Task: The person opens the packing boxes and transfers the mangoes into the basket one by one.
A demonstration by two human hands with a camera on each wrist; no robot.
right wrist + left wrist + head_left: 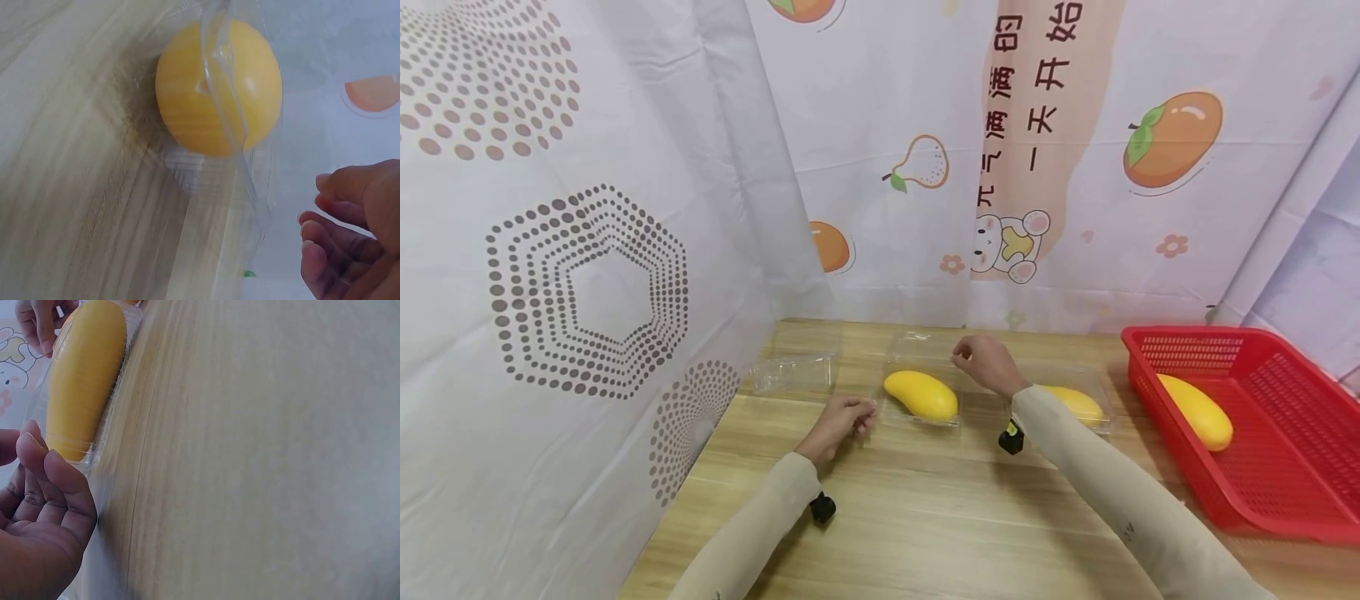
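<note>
Nearer than the middle mango (923, 395) in its clear box (957, 422) stretches wide surface (910, 517). Left of the box, the left hand (841, 427) curls loosely, fingers narrow; beyond its right end, the right hand (992, 365) droops, fingers slightly parted. Behind runs the surface's back edge (865, 323).

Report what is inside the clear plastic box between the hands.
Inside the clear, rectangular plastic box lies one yellow, mango-shaped fruit. Its upper side shows; its underside and the patch of box floor beneath it cannot be seen, because the fruit covers them.

Clear boxes (797, 374), red basket (1292, 458) on table (917, 525)
</note>
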